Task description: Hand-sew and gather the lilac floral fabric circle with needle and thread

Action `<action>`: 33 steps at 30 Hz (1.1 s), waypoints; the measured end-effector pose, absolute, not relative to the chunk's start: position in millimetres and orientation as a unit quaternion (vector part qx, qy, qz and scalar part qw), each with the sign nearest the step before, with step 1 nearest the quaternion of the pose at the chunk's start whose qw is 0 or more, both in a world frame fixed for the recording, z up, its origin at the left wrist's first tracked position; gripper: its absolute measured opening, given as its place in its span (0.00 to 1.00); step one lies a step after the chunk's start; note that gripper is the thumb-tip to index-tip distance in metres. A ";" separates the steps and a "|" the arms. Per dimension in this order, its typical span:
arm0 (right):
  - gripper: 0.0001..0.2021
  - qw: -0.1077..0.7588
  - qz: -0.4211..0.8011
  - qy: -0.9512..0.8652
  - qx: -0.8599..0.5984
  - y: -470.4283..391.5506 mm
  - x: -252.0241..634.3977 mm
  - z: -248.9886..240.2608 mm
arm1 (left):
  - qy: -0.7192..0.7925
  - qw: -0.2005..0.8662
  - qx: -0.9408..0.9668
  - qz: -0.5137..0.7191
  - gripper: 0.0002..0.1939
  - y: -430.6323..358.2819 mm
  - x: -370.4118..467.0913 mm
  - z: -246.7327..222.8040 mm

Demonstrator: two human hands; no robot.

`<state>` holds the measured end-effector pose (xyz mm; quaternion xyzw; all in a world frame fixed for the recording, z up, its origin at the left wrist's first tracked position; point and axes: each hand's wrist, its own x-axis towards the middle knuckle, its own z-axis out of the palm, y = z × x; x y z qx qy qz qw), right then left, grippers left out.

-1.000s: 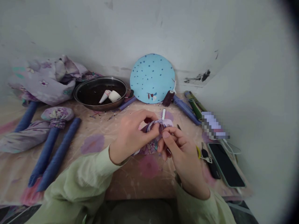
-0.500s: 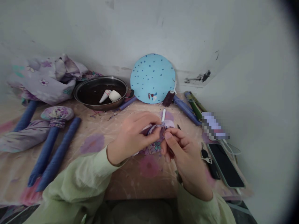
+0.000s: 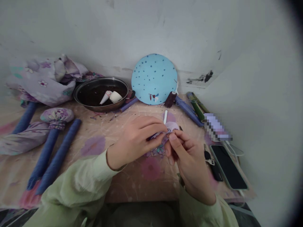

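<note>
Between my hands is a small piece of purple floral cloth [image 3: 156, 151], its lower part hanging over the table. My left hand [image 3: 139, 134] is closed on the cloth's folded upper edge, thumb below and fingers above. My right hand [image 3: 186, 154] is closed too, thumb and forefinger pinched together against that same edge. What lies between the right fingertips is too small to make out. Just beyond the fingers a white stick-like thing [image 3: 165, 116] lies on the table. Part of the cloth is hidden behind my left fingers.
A metal pan [image 3: 101, 107] holds a white cone and a white cup-like piece. Blue wrapped rods [image 3: 60, 154] and bundled floral cloth [image 3: 44, 85] lie left. A blue dotted disc [image 3: 153, 75] leans on the wall beside a dark thread spool [image 3: 170, 99]. Right are a phone [image 3: 228, 167] and keys [image 3: 209, 160].
My left fingers have shifted slightly right and down, closing up to the right fingertips. The cloth edge has tilted, and the dark fold between the hands no longer shows.
</note>
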<state>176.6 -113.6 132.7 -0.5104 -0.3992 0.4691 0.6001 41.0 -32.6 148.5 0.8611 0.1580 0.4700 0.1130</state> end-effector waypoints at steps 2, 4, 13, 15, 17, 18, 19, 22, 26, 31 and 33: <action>0.09 0.602 0.476 -0.399 -0.502 -113.9 177.1 132.7 | 0.160 0.113 0.858 0.474 0.03 -33.0 40.9 149.2; 0.09 0.601 0.478 -0.402 -0.498 -114.4 176.9 133.4 | 0.162 0.116 0.857 0.476 0.02 -33.7 40.6 149.5; 0.08 0.608 0.465 -0.415 -0.491 -117.2 170.8 135.9 | 0.156 0.065 0.852 0.496 0.04 -36.8 37.7 146.1; 0.07 0.612 0.469 -0.413 -0.484 -118.1 170.6 135.0 | 0.150 0.065 0.853 0.495 0.04 -36.6 37.5 146.1; 0.06 0.619 0.476 -0.409 -0.471 -118.5 170.7 133.3 | 0.144 0.071 0.853 0.496 0.04 -35.7 37.8 146.1; 0.06 0.624 0.479 -0.405 -0.466 -118.5 170.6 132.3 | 0.138 0.074 0.853 0.498 0.03 -35.2 38.0 145.9; 0.06 0.629 0.480 -0.401 -0.461 -118.4 170.4 131.2 | 0.128 0.078 0.853 0.500 0.03 -34.6 38.3 145.6; 0.06 0.643 0.481 -0.386 -0.453 -118.0 169.9 128.1 | 0.106 0.084 0.858 0.496 0.02 -33.1 39.1 144.5; 0.07 0.644 0.497 -0.368 -0.450 -118.7 170.9 126.8 | 0.135 0.085 0.852 0.499 0.04 -32.3 38.7 144.8; 0.09 0.625 0.504 -0.368 -0.469 -119.4 170.5 130.3 | 0.144 0.089 0.849 0.500 0.04 -31.2 38.3 146.4; 0.10 0.629 0.500 -0.363 -0.471 -118.8 168.6 131.4 | 0.141 0.091 0.849 0.501 0.04 -30.7 39.1 145.5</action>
